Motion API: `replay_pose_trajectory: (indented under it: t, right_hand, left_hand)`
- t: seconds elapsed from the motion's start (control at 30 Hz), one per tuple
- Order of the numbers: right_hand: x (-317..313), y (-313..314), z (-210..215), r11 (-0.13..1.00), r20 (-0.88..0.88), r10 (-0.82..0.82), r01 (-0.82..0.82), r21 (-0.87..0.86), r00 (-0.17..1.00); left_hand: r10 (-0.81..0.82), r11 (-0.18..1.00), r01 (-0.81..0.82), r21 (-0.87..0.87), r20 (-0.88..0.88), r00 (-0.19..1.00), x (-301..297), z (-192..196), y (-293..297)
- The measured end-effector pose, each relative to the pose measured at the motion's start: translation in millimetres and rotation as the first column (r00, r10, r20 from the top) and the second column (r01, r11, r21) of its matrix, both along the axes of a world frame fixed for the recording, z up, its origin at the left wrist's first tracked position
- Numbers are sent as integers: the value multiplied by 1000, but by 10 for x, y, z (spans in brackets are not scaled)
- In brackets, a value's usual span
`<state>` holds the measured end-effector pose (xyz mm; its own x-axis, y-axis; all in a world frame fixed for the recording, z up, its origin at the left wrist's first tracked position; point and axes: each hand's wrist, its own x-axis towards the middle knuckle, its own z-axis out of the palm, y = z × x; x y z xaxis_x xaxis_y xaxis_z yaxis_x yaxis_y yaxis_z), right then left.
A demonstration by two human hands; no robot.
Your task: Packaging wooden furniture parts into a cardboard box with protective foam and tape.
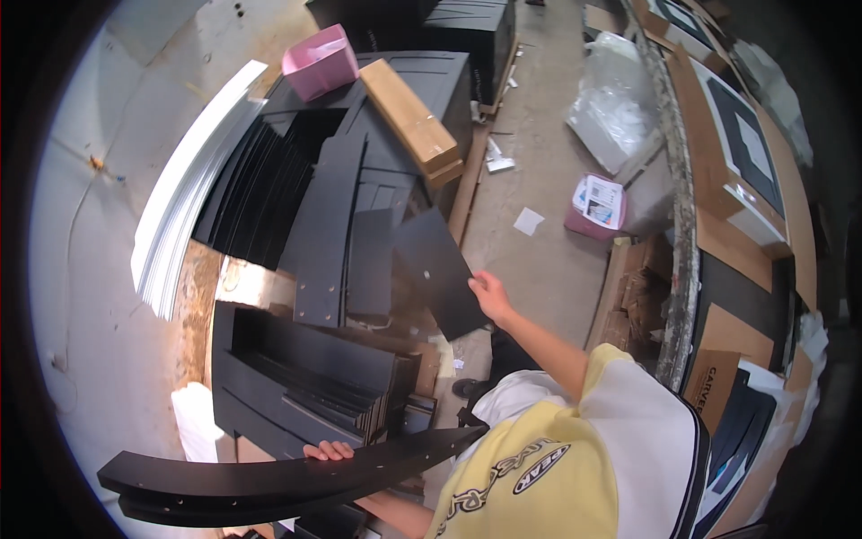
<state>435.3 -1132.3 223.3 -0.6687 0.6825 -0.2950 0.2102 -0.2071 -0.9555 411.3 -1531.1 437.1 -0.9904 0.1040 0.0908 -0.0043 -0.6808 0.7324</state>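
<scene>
My right hand [489, 297] grips the edge of a thin dark rectangular panel [440, 272], held tilted beside the stacked boards. Low on the left, my left hand [329, 450] is closed around long black boards [242, 485] with small holes along them; its fingers curl over the upper edge and the forearm passes underneath. The boards reach from the far left to my body. Just beyond the dark panel, a wide black board [325, 234] with holes near its end leans on the pile, next to a smaller dark panel [370, 265].
A pink bin [320, 63] and a long cardboard box [409, 117] rest on the black stack. White strips [193, 193] stand at the left wall. Another pink bin [595, 207] with papers sits on the floor. Opened cartons [732, 202] line the bench at right.
</scene>
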Motion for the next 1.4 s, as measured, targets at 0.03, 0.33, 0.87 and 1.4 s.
replay_pose_trajectory:
  t: [0.03, 0.33, 0.87, 1.4]
  right_hand:
    - [351, 127, -11, 977, 63, -66, 77, -201, 996]
    - [1789, 1789, 150, 843, 28, -417, 398, -362, 908]
    - [4283, 6751, 2718, 356, -754, -656, 883, -307, 2]
    - [3612, 8402, 2034, 89, -243, -966, 996, -21, 82]
  left_hand:
    - [-5, 1000, 4, -15, -14, 1000, -80, 21, 211]
    - [-703, 704, 709, -40, -184, 687, -1129, -357, 2227]
    - [-953, 296, 952, -80, 43, 300, -822, -295, 8622]
    - [-912, -410, 907, 92, -26, -409, -1308, -408, 13833]
